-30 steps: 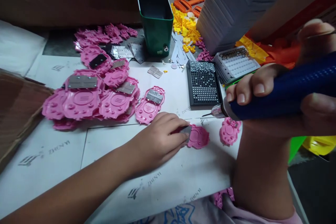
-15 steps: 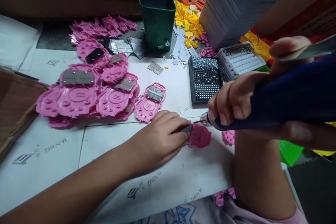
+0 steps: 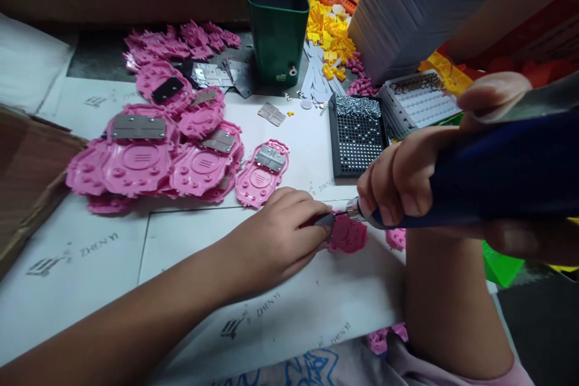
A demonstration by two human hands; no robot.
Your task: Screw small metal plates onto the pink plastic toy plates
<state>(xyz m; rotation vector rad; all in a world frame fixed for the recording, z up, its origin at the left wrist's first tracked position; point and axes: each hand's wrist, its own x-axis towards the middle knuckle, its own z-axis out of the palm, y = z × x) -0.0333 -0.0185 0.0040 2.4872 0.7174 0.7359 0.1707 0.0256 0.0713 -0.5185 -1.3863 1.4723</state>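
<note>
My left hand point(image 3: 275, 235) presses down on a pink plastic part point(image 3: 348, 234) lying on the white paper sheet point(image 3: 289, 307), fingers closed over its left end and a small metal plate. My right hand point(image 3: 407, 178) grips a blue electric screwdriver point(image 3: 493, 175). Its bit tip touches the pink part right beside my left fingertips. A black tray of screws point(image 3: 357, 139) lies just behind the tool.
A pile of pink parts with metal plates point(image 3: 172, 151) lies at the left. A green tub point(image 3: 275, 18) stands at the back. Behind it lie yellow point(image 3: 330, 36) and orange pieces. A white tray point(image 3: 420, 102) and a grey stack point(image 3: 429, 6) sit at the right. Cardboard point(image 3: 27, 175) borders the left edge.
My right hand has brought the screwdriver down and to the left, from above the paper onto the pink part. My left hand has stayed on the part.
</note>
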